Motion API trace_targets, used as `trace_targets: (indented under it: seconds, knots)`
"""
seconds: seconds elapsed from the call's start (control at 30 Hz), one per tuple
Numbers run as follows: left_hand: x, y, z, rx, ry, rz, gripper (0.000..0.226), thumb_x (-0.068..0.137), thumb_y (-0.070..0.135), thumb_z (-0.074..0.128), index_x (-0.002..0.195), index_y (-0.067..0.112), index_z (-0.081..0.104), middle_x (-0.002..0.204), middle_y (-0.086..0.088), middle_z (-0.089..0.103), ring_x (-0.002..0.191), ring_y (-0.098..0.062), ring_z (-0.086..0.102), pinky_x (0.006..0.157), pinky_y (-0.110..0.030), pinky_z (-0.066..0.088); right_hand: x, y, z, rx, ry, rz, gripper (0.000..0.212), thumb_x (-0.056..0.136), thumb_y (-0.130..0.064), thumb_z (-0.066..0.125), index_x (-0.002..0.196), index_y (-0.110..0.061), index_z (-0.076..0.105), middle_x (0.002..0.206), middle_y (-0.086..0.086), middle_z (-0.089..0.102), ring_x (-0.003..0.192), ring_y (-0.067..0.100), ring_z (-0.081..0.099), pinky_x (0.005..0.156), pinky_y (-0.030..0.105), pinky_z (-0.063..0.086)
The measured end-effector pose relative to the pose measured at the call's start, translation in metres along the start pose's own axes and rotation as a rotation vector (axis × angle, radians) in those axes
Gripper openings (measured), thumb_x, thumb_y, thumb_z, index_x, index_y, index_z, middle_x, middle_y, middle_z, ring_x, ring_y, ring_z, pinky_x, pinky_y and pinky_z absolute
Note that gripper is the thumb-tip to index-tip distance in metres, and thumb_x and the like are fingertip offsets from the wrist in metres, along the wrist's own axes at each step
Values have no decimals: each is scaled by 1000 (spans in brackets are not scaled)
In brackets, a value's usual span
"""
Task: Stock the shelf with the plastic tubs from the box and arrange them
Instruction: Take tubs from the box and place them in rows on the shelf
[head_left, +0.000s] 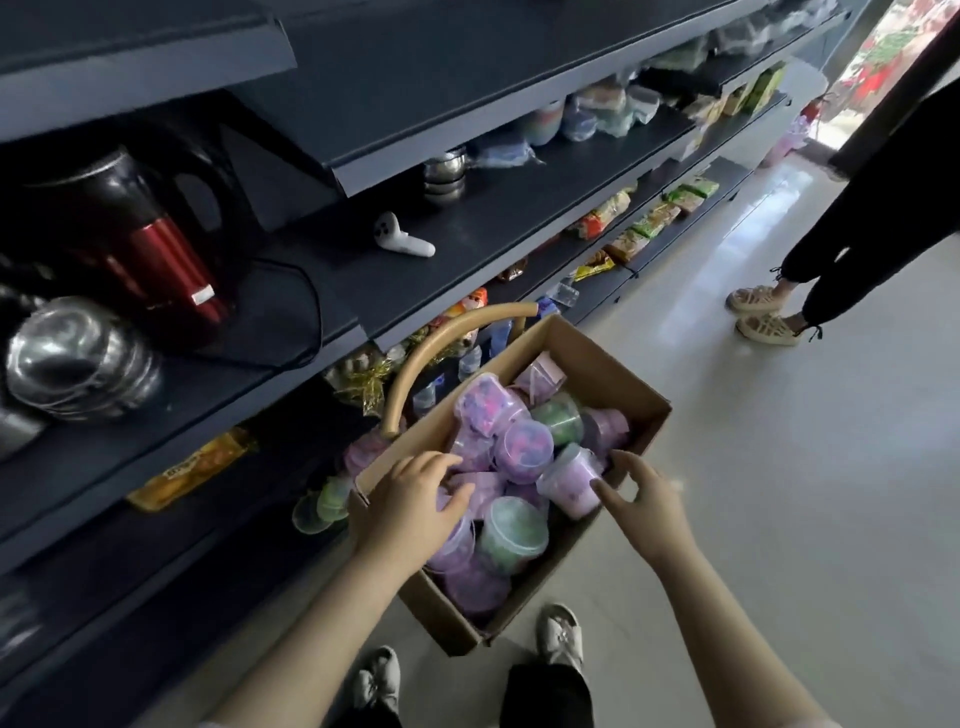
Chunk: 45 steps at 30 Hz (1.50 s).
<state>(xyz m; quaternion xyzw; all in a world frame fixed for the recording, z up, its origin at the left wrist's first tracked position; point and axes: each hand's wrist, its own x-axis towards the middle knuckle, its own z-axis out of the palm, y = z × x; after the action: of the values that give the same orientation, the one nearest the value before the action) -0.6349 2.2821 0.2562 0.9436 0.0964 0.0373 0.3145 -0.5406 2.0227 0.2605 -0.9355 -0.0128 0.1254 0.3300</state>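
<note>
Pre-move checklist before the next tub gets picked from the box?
1. Box open, tubs reachable: ok.
2. Right hand free, fingers spread beside purple tub: ok.
3. Left hand gripping a tub: cannot tell.
4. Room on lower shelf by the green tub there: cannot tell, too dark.
5. Other person apart from box: ok.

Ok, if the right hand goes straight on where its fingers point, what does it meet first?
Probably the pale purple tub tilted by the right wall of the cardboard box; the open right hand is nearly on it, depth unclear.
</note>
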Motion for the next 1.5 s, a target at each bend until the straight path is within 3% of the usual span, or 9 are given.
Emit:
trace_targets:
  seconds: [0.33, 0.5, 0.67, 0.8, 0.9, 1.0, 1.17, 1.27, 1.5]
  knots:
    - [1, 2, 128, 0, 88, -411, 52, 78, 57, 50, 101, 15, 70, 98, -2, 71, 90, -25, 66, 81, -37, 53, 130, 77, 30, -108, -394, -43, 68, 85, -38, 69, 142, -12, 43, 141, 9, 51, 129, 25, 48, 106, 36, 38]
    - [13, -22, 200, 47, 82, -544, 58, 76, 63, 48, 103, 16, 70, 96, 1, 72, 92, -21, 66, 82, -34, 51, 174, 114, 69, -136, -474, -49, 82, 83, -50, 66, 149, -14, 33, 148, 9, 42, 134, 25, 42, 109, 37, 36]
    - [17, -35, 249, 185, 76, -611, 71, 75, 65, 43, 111, 11, 70, 111, -6, 70, 107, -36, 61, 95, -44, 45, 190, 136, 100, -102, -523, -35, 84, 84, -52, 64, 150, -16, 28, 153, 8, 35, 138, 25, 36, 109, 38, 34]
    - [18, -35, 267, 270, 91, -629, 59, 75, 64, 50, 107, 18, 71, 111, 2, 69, 114, -37, 55, 95, -48, 44, 190, 140, 109, -79, -517, 1, 94, 79, -59, 66, 152, -22, 20, 157, 9, 25, 138, 29, 35, 107, 47, 39]
    - [22, -32, 273, 165, 139, -742, 41, 72, 45, 75, 104, 21, 67, 108, 4, 69, 129, -31, 41, 103, -43, 33, 193, 141, 111, -128, -567, 51, 99, 76, -66, 62, 153, -27, 13, 157, 10, 24, 137, 32, 36, 107, 50, 38]
    - [23, -32, 274, 78, 174, -825, 39, 71, 42, 78, 104, 25, 66, 108, 9, 67, 134, -20, 33, 102, -33, 28, 193, 142, 108, -29, -587, 47, 92, 77, -61, 66, 151, -25, 24, 151, 8, 39, 133, 27, 43, 108, 46, 38]
    - [16, -17, 259, -34, 360, -654, 28, 73, 19, 79, 100, 13, 71, 98, -2, 73, 110, -28, 61, 99, -47, 42, 176, 139, 89, 153, -495, -7, 89, 74, -61, 69, 147, -26, 34, 145, 3, 46, 130, 22, 47, 105, 47, 43]
    - [5, -1, 235, -204, 513, -686, 26, 81, 22, 74, 105, 13, 70, 103, 1, 71, 94, -15, 64, 88, -28, 48, 155, 127, 71, 320, -449, -14, 84, 74, -56, 69, 145, -24, 38, 136, -2, 52, 121, 17, 54, 98, 38, 49]
    - [-55, 28, 114, -642, 721, -782, 20, 89, 22, 66, 108, 26, 63, 102, 12, 66, 96, -3, 61, 78, -20, 46, 66, 60, 30, 614, -422, -126, 65, 84, -36, 66, 143, -27, 41, 119, -12, 63, 108, 9, 63, 79, 19, 53]
